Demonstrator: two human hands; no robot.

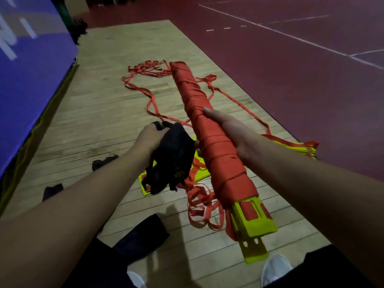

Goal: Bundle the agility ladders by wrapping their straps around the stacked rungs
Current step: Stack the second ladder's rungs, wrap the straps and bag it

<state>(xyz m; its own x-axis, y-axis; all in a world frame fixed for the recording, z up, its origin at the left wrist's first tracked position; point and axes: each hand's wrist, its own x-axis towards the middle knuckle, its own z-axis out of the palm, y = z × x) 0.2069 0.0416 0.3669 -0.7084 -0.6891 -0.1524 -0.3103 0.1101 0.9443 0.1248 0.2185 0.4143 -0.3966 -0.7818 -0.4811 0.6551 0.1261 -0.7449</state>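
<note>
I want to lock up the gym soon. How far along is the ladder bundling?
Done: one wrapped bundle, strap wound nearly its whole length, yellow rung ends showing, held by the right hand. In hand: the left hand grips black fabric, possibly a bag. Left: loose red straps and a stack of yellow rungs lie unwrapped on the floor.

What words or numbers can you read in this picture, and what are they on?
Big white letters on the blue wall panel: cut off by the picture's edge, not readable.
Yellow ladder bundle wrapped in red straps: no writing shows.
Black cloth bag: no writing shows.
</note>
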